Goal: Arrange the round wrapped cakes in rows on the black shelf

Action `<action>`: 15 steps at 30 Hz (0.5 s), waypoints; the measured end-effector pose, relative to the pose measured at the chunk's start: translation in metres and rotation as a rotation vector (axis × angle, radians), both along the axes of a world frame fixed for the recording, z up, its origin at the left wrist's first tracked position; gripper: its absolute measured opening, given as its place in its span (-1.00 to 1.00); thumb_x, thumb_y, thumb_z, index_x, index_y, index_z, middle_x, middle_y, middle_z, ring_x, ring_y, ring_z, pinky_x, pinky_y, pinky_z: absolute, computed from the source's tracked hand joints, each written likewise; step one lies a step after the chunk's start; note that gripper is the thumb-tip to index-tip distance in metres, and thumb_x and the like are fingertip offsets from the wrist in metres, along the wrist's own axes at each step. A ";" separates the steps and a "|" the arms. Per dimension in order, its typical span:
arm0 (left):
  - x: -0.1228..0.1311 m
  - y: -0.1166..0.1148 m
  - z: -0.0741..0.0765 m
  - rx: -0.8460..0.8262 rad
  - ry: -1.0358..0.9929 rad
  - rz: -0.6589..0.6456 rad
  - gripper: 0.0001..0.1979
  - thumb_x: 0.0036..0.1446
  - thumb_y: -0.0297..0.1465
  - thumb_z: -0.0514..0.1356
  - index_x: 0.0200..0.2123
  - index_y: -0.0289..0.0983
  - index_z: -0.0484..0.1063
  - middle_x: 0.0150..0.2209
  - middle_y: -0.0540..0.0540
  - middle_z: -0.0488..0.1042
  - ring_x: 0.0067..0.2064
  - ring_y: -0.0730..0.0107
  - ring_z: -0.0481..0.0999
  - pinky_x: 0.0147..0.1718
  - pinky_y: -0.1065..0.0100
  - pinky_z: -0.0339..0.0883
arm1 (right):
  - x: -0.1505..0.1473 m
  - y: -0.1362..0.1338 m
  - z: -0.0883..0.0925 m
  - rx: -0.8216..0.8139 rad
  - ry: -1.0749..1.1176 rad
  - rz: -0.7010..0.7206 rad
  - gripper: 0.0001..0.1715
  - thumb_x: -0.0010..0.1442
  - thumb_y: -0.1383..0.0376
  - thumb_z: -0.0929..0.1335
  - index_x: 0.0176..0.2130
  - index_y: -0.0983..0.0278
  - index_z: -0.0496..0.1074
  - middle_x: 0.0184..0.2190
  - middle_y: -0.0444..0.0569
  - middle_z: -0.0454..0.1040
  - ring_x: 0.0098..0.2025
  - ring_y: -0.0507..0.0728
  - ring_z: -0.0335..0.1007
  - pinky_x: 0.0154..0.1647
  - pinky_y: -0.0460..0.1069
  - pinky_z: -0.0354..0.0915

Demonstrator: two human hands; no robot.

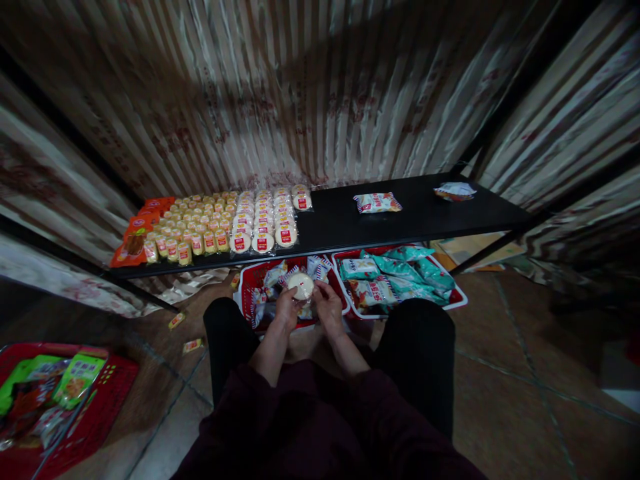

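Observation:
Between my two hands is a round white cracker in a clear wrapper (301, 286), held above a red basket (245, 293). My left hand (286, 308) grips its left side, and the fingers of my right hand (327, 305) pinch the wrapper's right edge. In the basket below lie several striped snack packets (258, 305). Rows of similar round wrapped crackers (263, 243) stand on the black shelf (330, 223) just beyond my hands, beside many small yellow wrapped pieces (197, 243).
A second red basket (463, 300) holds green packets. Two more packets lie on the shelf: a striped one (378, 203) and a white one (455, 191). Orange packets (133, 243) sit at its left end. A red basket (117, 393) and small yellow packets (193, 345) are on the floor.

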State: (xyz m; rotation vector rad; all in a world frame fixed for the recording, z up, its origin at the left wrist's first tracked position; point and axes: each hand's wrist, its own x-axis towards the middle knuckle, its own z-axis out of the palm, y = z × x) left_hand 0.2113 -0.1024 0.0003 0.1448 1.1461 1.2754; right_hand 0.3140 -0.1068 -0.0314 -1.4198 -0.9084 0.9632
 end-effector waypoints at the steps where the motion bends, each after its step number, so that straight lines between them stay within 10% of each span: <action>1: 0.000 0.000 -0.001 0.007 0.000 -0.010 -0.79 -0.11 -0.49 0.23 -0.31 -0.29 0.39 -0.38 -0.04 0.48 -0.42 0.46 0.45 -0.40 0.43 0.33 | 0.001 0.000 0.001 0.041 -0.099 0.017 -0.68 0.00 0.25 0.33 -0.20 0.20 0.52 -0.25 -0.08 0.54 -0.19 0.13 0.40 -0.03 0.05 0.26; 7: 0.000 0.002 -0.008 0.045 0.016 -0.047 -0.70 -0.15 -0.47 0.24 -0.24 -0.27 0.40 -0.37 -0.02 0.49 -0.43 0.51 0.43 -0.41 0.48 0.28 | -0.004 -0.002 0.000 0.137 -0.560 0.112 -0.63 0.05 0.34 0.25 -0.17 0.26 0.52 -0.05 0.07 0.47 0.05 0.23 0.30 0.16 0.19 0.14; 15: 0.003 0.003 -0.008 0.027 0.080 -0.092 -0.69 -0.18 -0.37 0.27 -0.26 -0.25 0.41 -0.34 -0.01 0.49 -0.36 0.48 0.44 -0.34 0.44 0.28 | -0.008 -0.003 -0.004 0.067 -0.528 0.239 -0.50 0.22 0.12 0.15 -0.01 0.24 0.46 0.06 0.04 0.42 0.16 0.21 0.25 0.22 0.19 0.11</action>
